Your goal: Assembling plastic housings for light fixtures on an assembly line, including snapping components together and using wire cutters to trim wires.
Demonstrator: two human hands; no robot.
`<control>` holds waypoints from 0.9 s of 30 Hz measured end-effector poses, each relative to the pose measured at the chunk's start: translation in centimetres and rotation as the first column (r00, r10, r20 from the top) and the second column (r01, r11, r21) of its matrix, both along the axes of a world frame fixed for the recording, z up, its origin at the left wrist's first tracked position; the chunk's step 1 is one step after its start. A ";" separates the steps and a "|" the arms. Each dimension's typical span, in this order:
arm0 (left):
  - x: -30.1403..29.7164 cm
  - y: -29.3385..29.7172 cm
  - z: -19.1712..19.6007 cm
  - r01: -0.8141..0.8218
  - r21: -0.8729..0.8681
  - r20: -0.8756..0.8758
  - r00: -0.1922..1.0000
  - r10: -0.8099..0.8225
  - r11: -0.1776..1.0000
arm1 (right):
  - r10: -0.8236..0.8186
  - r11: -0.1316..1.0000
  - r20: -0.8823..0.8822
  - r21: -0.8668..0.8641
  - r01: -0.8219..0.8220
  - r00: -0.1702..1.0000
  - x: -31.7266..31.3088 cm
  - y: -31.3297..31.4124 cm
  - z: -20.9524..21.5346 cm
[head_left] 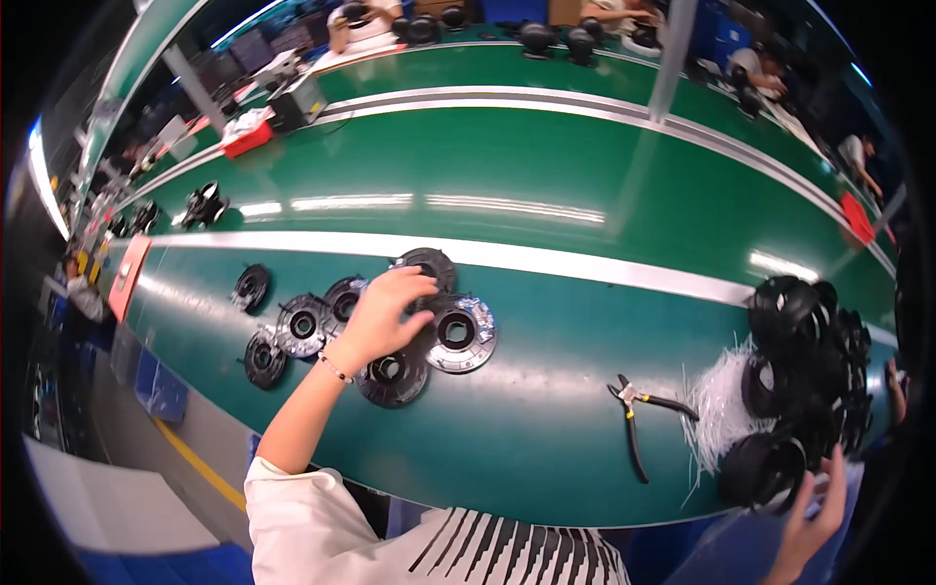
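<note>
Black round plastic disc [426,265] under left hand [380,317], fingers spread on it, not clenched; sloppy nudge knocks neighbouring silver-faced ring [458,331]. Right hand [814,517] open by black ring pile [804,375], near edge.

Short white sleeve, bare forearms

The left hand [382,314] wears a thin beaded bracelet [334,369] at the wrist; black-and-white stripes run across the shirt [507,551] front; the right hand [814,517] is bare.

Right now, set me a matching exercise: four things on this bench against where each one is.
Things:
1. pliers
2. left hand
3. right hand
4. white ties

Places:
A. at a black ring at the bench's right end
B. alone on bare green surface
C. on the cluster of round discs
D. beside the pile of black rings

Pairs: 1-B, 2-C, 3-A, 4-D
</note>
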State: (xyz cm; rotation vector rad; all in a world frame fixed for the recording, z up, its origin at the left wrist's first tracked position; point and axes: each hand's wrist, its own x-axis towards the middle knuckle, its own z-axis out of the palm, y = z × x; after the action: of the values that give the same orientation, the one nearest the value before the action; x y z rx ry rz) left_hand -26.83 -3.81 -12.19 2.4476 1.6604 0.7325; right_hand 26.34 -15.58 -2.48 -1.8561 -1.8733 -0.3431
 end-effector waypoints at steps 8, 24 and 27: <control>3.9 3.5 -0.9 0.178 -0.169 -0.171 0.963 -0.207 0.969 | -0.214 0.967 -0.202 0.093 0.236 0.956 -5.8 -0.9 -5.1; 3.6 -8.1 -5.9 0.004 -0.558 0.788 0.316 0.529 0.830 | -0.296 0.955 -0.015 -0.007 0.296 0.955 3.5 2.6 -6.3; 5.3 -8.4 -5.5 0.040 -0.557 0.816 0.211 0.538 0.829 | -0.577 0.792 0.178 -0.115 0.599 0.797 4.7 1.5 -5.1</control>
State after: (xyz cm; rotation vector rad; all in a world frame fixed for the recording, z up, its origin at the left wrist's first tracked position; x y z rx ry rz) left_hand -21.55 -12.25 -17.68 0.8309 1.3613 1.3006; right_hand 31.00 -14.07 -7.59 -2.5785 -1.3762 -0.5417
